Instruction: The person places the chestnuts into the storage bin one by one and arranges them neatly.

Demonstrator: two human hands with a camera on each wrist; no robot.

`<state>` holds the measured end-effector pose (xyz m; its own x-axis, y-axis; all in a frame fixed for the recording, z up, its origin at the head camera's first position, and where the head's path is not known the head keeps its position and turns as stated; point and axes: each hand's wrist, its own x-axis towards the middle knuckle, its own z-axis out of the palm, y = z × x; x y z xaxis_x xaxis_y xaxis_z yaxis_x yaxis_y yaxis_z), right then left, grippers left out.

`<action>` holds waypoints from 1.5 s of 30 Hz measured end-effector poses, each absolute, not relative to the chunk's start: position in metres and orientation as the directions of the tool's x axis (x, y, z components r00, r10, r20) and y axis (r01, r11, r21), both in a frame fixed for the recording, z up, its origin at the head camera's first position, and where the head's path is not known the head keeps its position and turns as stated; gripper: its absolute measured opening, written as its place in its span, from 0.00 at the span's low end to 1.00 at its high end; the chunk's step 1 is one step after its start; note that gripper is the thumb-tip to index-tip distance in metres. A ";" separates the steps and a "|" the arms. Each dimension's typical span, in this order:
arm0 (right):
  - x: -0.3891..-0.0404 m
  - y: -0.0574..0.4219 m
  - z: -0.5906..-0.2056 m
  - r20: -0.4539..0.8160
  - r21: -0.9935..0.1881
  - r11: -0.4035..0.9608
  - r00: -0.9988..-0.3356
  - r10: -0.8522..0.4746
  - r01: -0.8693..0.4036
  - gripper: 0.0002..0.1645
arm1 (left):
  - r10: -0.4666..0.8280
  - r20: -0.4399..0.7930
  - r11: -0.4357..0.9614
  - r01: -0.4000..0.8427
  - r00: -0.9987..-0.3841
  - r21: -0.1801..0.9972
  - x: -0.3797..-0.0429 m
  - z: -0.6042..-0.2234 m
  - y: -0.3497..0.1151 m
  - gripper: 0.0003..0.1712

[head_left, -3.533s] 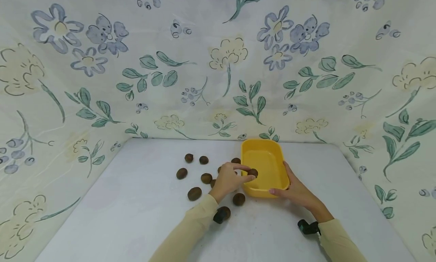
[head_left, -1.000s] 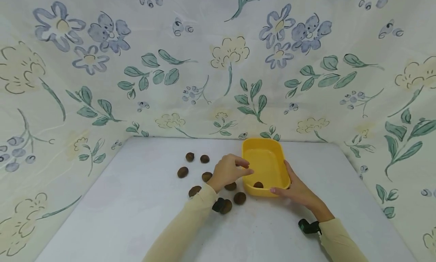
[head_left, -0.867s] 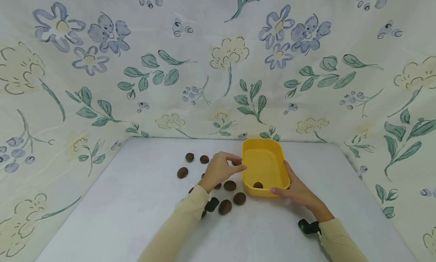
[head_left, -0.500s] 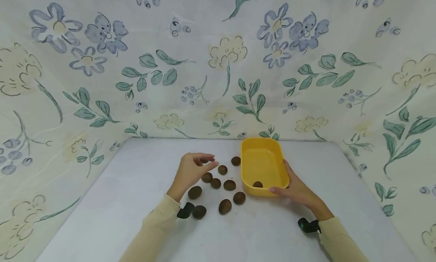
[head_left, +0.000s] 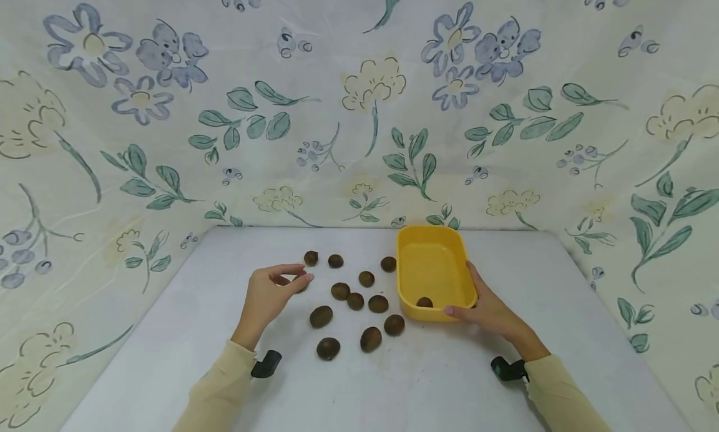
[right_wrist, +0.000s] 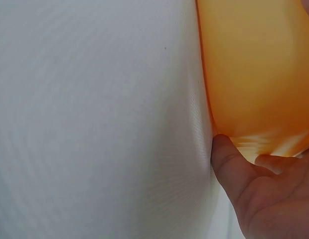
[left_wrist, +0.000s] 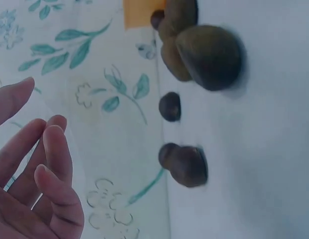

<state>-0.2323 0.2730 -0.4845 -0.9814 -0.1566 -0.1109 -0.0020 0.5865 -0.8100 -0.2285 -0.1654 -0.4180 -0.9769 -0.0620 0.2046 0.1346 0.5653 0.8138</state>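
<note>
In the head view my left hand [head_left: 266, 299] hovers over the left part of the table, thumb and fingertips just above a brown chestnut [head_left: 301, 284] that they partly hide. The left wrist view shows this hand [left_wrist: 42, 172] with thumb and fingers apart and nothing between them. My right hand [head_left: 497, 313] grips a yellow plastic container [head_left: 470, 279] by its right side and near corner. Seen from the right wrist, the thumb [right_wrist: 229, 162] lies along the container's wall [right_wrist: 259, 74]. One chestnut [head_left: 424, 303] lies inside at the near end.
Several more chestnuts lie scattered on the white table [head_left: 196, 332] between my hands, among them one [head_left: 328, 349] nearest me and one [head_left: 388, 265] close beside the container. A flower-patterned sheet [head_left: 337, 120] rises behind and along both sides.
My left hand has put a chestnut into the container, then moved left across the scattered chestnuts to the one at the far left. The right hand and the container have stayed in place.
</note>
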 end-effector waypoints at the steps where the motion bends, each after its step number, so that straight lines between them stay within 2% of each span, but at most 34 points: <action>1: -0.232 0.273 -0.484 -0.110 -0.813 0.582 -0.982 -0.155 -0.001 0.78 | -0.081 0.202 0.569 0.121 -0.976 0.813 -0.229 -0.419 -0.169 0.23; 12: -0.232 0.273 -0.485 -0.087 -0.828 0.560 -0.981 -0.172 -0.025 0.77 | -0.204 0.159 0.594 0.007 -0.966 0.804 -0.249 -0.435 -0.193 0.31; 30: -0.232 0.274 -0.483 -0.087 -0.828 0.561 -0.981 -0.175 -0.027 0.78 | -0.201 0.016 0.668 -0.125 -0.979 0.734 -0.270 -0.455 -0.199 0.34; 45: -0.231 0.272 -0.481 -0.130 -0.819 0.574 -0.980 -0.153 0.019 0.78 | -0.159 -0.041 0.744 -0.146 -0.987 0.652 -0.275 -0.460 -0.194 0.34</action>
